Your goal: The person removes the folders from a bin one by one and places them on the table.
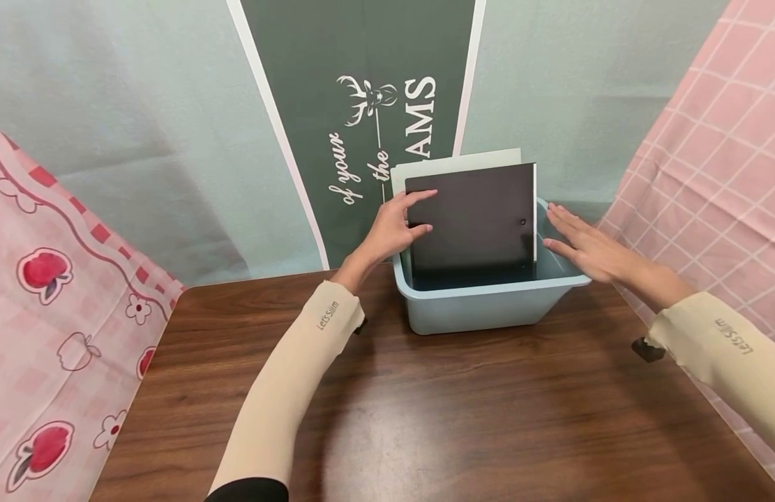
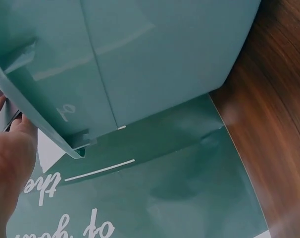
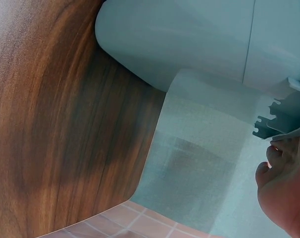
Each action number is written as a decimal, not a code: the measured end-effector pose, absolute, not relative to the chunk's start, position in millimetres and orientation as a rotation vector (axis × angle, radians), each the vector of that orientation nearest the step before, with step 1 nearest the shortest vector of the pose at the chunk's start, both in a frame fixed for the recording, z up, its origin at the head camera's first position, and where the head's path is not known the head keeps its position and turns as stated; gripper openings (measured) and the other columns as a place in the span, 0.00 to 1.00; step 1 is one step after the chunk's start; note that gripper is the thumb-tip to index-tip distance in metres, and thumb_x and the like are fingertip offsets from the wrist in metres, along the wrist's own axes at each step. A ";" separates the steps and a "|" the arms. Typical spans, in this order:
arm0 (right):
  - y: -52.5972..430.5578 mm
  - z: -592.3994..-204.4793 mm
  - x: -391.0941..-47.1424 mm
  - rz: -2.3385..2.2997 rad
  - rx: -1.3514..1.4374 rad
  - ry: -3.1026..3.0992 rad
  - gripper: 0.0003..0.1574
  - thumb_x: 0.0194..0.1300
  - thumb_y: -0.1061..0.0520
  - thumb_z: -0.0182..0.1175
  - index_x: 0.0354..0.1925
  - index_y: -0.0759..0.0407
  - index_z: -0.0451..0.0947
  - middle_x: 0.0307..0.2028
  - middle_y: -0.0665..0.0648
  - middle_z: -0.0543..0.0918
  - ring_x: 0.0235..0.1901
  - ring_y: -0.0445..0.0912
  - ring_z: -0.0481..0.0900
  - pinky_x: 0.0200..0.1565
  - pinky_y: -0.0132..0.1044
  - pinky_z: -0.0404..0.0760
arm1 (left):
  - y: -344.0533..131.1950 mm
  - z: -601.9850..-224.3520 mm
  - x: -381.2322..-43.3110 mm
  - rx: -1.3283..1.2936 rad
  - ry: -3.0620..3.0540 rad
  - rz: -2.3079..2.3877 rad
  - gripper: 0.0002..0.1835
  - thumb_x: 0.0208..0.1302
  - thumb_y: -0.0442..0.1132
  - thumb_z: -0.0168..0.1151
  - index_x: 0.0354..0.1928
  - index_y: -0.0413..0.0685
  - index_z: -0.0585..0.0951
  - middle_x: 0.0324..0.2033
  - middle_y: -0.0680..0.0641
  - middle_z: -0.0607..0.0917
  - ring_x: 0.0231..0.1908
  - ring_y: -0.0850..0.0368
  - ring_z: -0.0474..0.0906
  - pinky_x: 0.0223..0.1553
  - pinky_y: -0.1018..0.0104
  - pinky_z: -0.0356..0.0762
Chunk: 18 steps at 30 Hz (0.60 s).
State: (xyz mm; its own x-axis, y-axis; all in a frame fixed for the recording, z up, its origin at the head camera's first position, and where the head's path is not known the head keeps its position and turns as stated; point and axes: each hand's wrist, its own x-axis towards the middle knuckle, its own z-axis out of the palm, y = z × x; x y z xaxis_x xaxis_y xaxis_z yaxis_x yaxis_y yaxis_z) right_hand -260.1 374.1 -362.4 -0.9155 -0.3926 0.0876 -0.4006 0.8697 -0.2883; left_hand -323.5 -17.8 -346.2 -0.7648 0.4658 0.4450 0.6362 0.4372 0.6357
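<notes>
A pale blue plastic bin (image 1: 475, 310) stands at the table's far edge. Upright inside it, rising above the rim, is a flat black rectangular thing (image 1: 471, 223) with a small round mark and a white right edge; its kind is unclear. Behind it shows a pale, flat sheet or folder (image 1: 459, 162). My left hand (image 1: 390, 226) is at the black thing's left edge, thumb and forefinger spread apart across its front. My right hand (image 1: 582, 244) lies along the bin's right rim, fingers nearly straight; the right wrist view shows its fingers (image 3: 283, 158) beside the rim.
The brown wooden table (image 1: 437, 418) extends in front of the bin. A green and grey printed cloth (image 1: 362, 42) hangs behind it. Pink patterned cloths border the left (image 1: 61, 335) and right (image 1: 726, 139) sides.
</notes>
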 end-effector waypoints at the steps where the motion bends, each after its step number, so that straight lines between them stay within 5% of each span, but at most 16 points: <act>1: 374.2 -362.5 -260.1 0.474 0.641 -3.010 0.44 0.77 0.42 0.42 0.77 0.63 0.39 0.77 0.60 0.36 0.76 0.56 0.34 0.74 0.53 0.36 | -17.3 -345.8 -322.7 -0.972 -2.494 -1.257 0.34 0.57 0.38 0.72 0.67 0.63 0.73 0.33 0.51 0.74 0.20 0.55 0.58 0.25 0.66 0.62; 5: 374.2 -363.0 -259.9 0.481 0.644 -3.002 0.44 0.77 0.42 0.42 0.77 0.64 0.40 0.77 0.62 0.38 0.76 0.55 0.34 0.74 0.52 0.36 | -14.9 -345.3 -320.7 -1.024 -2.503 -1.339 0.35 0.57 0.38 0.72 0.66 0.66 0.73 0.49 0.56 0.82 0.28 0.60 0.68 0.38 0.69 0.70; 7: 374.0 -363.1 -259.8 0.486 0.642 -3.002 0.44 0.77 0.42 0.42 0.77 0.64 0.39 0.77 0.61 0.37 0.76 0.55 0.34 0.74 0.53 0.36 | -13.7 -346.2 -321.0 -1.054 -2.507 -1.374 0.35 0.57 0.38 0.73 0.66 0.67 0.74 0.57 0.58 0.80 0.42 0.65 0.74 0.50 0.69 0.71; 9: 373.8 -363.1 -259.5 0.490 0.637 -3.007 0.44 0.77 0.42 0.41 0.77 0.63 0.39 0.77 0.59 0.36 0.76 0.55 0.34 0.74 0.53 0.36 | -12.7 -346.3 -320.8 -1.086 -2.507 -1.390 0.35 0.56 0.38 0.73 0.66 0.68 0.74 0.63 0.61 0.75 0.56 0.69 0.69 0.58 0.69 0.69; 14: 373.6 -363.1 -259.5 0.510 0.636 -3.004 0.44 0.77 0.42 0.42 0.77 0.61 0.38 0.77 0.58 0.36 0.76 0.55 0.34 0.73 0.54 0.37 | -10.7 -343.9 -318.6 -1.161 -2.492 -1.431 0.36 0.54 0.37 0.75 0.65 0.68 0.74 0.63 0.62 0.75 0.42 0.62 0.74 0.47 0.67 0.72; 18: 374.4 -363.4 -260.0 0.513 0.634 -3.000 0.44 0.77 0.42 0.42 0.77 0.60 0.37 0.77 0.58 0.36 0.76 0.54 0.33 0.74 0.54 0.37 | -8.7 -341.5 -316.8 -1.192 -2.479 -1.465 0.37 0.53 0.35 0.75 0.65 0.68 0.75 0.63 0.62 0.75 0.43 0.61 0.72 0.40 0.66 0.73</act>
